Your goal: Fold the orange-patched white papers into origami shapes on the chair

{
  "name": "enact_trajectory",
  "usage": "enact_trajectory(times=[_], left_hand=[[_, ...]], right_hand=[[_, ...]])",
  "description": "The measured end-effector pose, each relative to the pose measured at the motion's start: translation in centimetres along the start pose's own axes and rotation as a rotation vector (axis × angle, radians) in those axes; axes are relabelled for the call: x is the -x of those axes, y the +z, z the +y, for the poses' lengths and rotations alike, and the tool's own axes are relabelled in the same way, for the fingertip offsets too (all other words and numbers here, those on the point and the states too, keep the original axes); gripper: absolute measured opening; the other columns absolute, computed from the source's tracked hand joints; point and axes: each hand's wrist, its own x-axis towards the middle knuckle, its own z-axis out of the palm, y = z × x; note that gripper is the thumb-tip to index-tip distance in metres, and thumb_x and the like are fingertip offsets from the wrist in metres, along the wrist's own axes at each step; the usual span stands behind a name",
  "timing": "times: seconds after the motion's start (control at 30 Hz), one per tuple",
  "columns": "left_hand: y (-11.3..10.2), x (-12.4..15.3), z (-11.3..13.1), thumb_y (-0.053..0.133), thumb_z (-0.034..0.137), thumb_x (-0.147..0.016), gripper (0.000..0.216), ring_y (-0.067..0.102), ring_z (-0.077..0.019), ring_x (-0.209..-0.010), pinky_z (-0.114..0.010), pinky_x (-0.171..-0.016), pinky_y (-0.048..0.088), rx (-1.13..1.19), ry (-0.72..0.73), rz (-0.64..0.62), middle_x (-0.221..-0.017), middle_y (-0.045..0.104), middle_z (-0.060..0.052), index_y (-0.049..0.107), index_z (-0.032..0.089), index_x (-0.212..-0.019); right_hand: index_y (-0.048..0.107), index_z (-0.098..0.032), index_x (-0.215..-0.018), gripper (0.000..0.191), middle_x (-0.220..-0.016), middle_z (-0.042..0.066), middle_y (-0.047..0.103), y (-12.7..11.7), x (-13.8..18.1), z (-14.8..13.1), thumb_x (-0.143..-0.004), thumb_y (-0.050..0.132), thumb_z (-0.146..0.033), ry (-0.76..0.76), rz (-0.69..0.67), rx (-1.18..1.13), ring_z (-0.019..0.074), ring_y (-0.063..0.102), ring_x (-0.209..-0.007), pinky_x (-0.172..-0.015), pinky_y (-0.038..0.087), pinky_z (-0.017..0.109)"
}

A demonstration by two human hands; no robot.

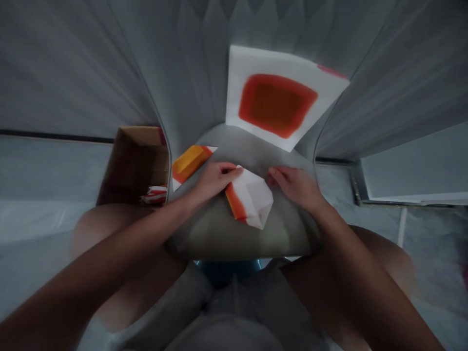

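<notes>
One folded white-and-orange paper packet [254,197] lies on the grey chair seat [234,243], a corner pinched in the left hand [216,176], and just beside it the fingers of the right hand [294,185] curl, though whether around anything I cannot tell.

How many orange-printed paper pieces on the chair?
3 visible: a folded piece at the left hand, a yellow-orange piece left of it, a large sheet by the backrest. Others may be hidden underneath.
</notes>
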Motion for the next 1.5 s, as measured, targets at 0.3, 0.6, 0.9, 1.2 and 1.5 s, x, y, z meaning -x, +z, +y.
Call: enact_trajectory(times=[0.3,0.6,0.9,1.2,1.5], left_hand=[[1.3,4.8,-1.5,0.061,0.035,-0.094,0.028,0.063,-0.0194,-0.073,-0.03,-0.071,0.043,-0.28,0.017,0.453,-0.081,0.066,0.0,0.054,0.024,-0.118],[2.2,14.3,-3.7,0.055,0.043,-0.1,0.033,0.067,-0.0264,-0.077,-0.033,-0.065,0.035,-0.533,-0.126,0.588,-0.089,0.072,-0.005,0.055,0.023,-0.126],[-0.2,16.6,-7.4,0.062,0.041,-0.1,0.037,0.07,-0.0296,-0.102,-0.036,-0.076,0.054,-0.833,0.189,0.524,-0.123,0.067,-0.014,0.06,0.019,-0.13],[-3.0,15.3,-10.2,0.048,0.02,-0.105,0.039,0.06,-0.0237,-0.136,-0.046,-0.117,0.049,-0.857,0.766,0.209,-0.146,0.065,-0.009,0.063,0.025,-0.141],[-2.5,19.5,-10.7,0.063,0.041,-0.1,0.065,0.039,-0.033,-0.155,-0.058,-0.127,0.034,-0.93,0.785,0.088,-0.161,0.051,-0.011,0.044,0.022,-0.16]], right_hand=[[0.074,-0.018,-0.117,0.044,-0.112,0.014,0.079,2.2,6.2,1.4,-0.103,0.048,-0.05,-0.008,0.331,-0.009,0.0295,0.072,-0.102,-0.092,0.055,0.043],[0.067,-0.02,-0.135,0.039,-0.132,0.015,0.071,9.8,11.4,0.9,-0.105,0.049,-0.037,-0.307,0.295,0.14,0.0318,0.064,-0.123,-0.11,0.049,0.052],[0.076,-0.02,-0.11,0.024,-0.111,0.011,0.077,11.9,11.3,1.5,-0.106,0.056,-0.034,-0.572,0.423,0.235,0.0258,0.068,-0.106,-0.096,0.057,0.044],[0.059,-0.014,-0.145,0.061,-0.141,0.018,0.067,13.4,14.6,0.6,-0.098,0.067,-0.052,-0.655,0.378,0.424,0.0332,0.059,-0.134,-0.116,0.047,0.058],[0.049,-0.013,-0.155,0.063,-0.15,0.019,0.06,12.6,15.9,1.1,-0.103,0.058,-0.048,-0.62,0.241,0.581,0.0348,0.049,-0.146,-0.123,0.039,0.062]])
